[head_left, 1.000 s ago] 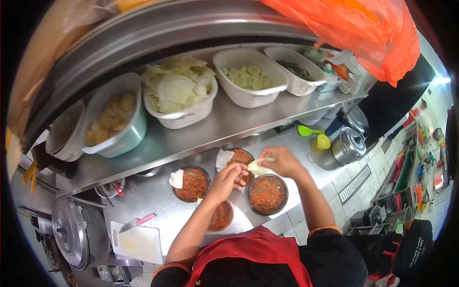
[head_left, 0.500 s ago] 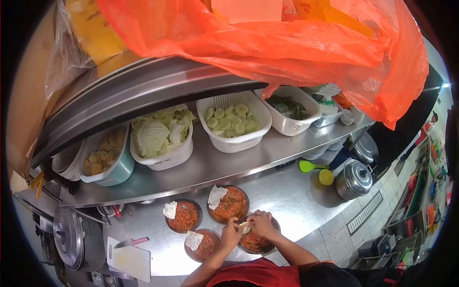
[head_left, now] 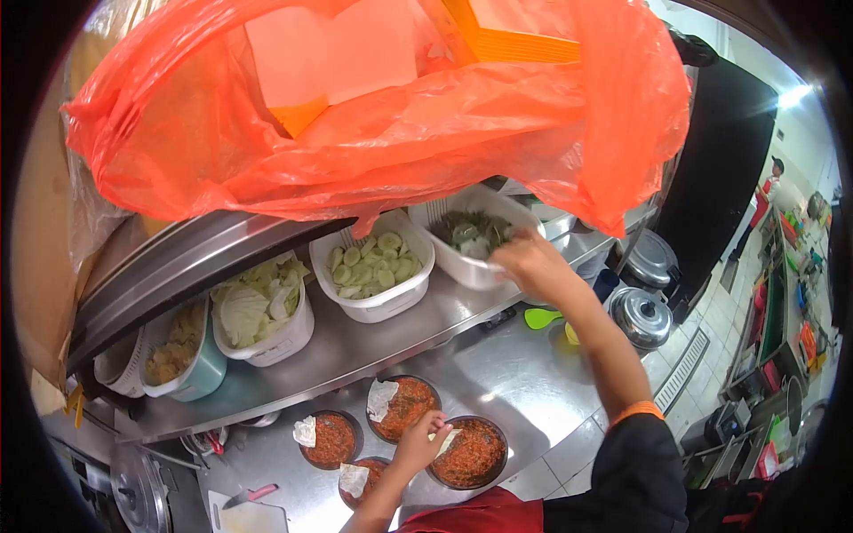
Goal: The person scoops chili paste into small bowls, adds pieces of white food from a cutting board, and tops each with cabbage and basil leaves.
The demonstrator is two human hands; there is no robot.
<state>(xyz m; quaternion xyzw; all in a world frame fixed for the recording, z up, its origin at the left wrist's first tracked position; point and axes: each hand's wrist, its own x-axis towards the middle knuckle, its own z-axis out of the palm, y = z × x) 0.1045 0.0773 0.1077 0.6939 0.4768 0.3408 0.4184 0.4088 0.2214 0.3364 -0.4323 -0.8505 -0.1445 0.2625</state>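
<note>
My left hand is above the left edge of a dark round dish of chunky red-orange food, fingers curled together; whatever they pinch, if anything, is too small to name. A pale flat piece lies at that dish's edge by the fingers. My right hand is stretched out to the right rim of a white basket of green leaves; its fingers are bent and blurred. Similar dishes, each with a whitish crinkled piece, stand nearby: one at the back, one on the left, one in front, partly behind my left forearm.
Along the steel shelf stand tubs of cucumber slices, cabbage and yellowish pieces. An orange plastic bag hangs overhead. Lidded pots, a green spoon and a knife are around. Another person stands far right.
My right hand has left the right-hand dish and moved up to the leaf basket. My left hand stays beside that dish. The view has shifted to the right.
</note>
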